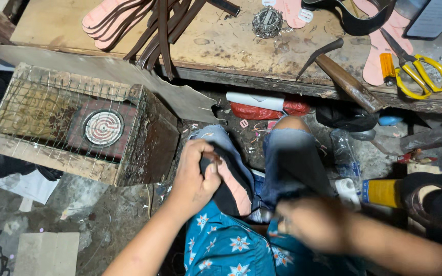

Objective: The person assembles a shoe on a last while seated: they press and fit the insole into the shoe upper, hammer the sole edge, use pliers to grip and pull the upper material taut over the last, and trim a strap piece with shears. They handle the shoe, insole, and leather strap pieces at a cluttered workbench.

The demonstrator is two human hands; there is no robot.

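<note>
The left hand's grip (196, 176) is closed firmly around a shoe sole (229, 185), black on one face and pink on the other, pinching its upper end between thumb and fingers so the sole hangs down over the person's lap. The right hand (310, 223), below and to the right of that grip, is smeared by motion; whether it is closed on a tool I cannot tell.

By my reading, the step in hand is working the sole's edge or face while the left hand steadies it. The next move calls for the grip to stay tight and turn the sole so the right hand meets a fresh part.

Above the grip, on the table (221, 48), lie a hammer (339, 71), yellow-handled scissors (419, 75) and more pink soles (109, 18). Left of the grip stands a caged heater box (85, 128).
</note>
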